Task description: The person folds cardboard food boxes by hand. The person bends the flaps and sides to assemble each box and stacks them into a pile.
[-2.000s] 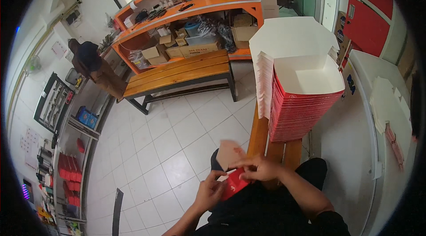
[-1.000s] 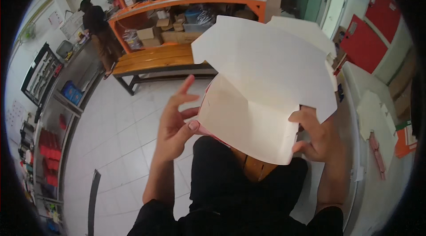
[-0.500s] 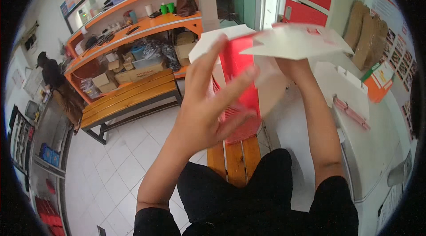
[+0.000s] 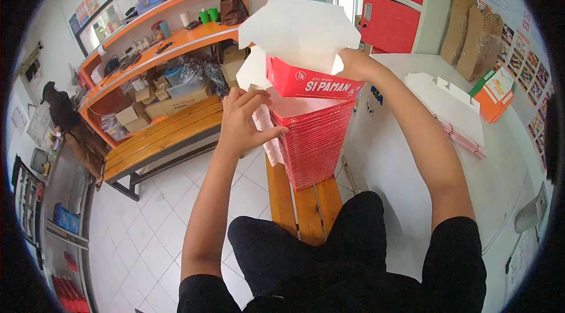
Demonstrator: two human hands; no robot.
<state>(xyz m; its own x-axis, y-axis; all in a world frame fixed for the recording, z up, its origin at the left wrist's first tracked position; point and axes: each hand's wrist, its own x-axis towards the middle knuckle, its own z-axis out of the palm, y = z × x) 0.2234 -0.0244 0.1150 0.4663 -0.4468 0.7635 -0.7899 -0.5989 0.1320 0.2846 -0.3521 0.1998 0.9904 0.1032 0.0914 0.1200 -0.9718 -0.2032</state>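
A tall stack of red cardboard food boxes (image 4: 315,148), nested one in another, stands on a slatted wooden bench (image 4: 305,213) in front of my knees. Above its top, tilted, is one more red food box (image 4: 312,80) with its white lid (image 4: 301,25) raised. My right hand (image 4: 356,66) grips this box at its right side; the fingertips are hidden behind the white card. At the stack's upper left corner is my left hand (image 4: 244,119), thumb stretched to the rim and bent fingers apart beside the white flaps.
Flat white-and-pink box blanks (image 4: 450,110) lie on a white counter (image 4: 506,183) to the right. An orange-and-green packet (image 4: 497,95) leans behind them. Another wooden bench (image 4: 170,130) and an orange shelf (image 4: 194,39) stand at the left. A person (image 4: 65,119) is at the far left.
The blurred box in my right hand has turned its red front toward me and come left over the stack. My left hand has moved down and left, its spread fingers now bent beside the stack.
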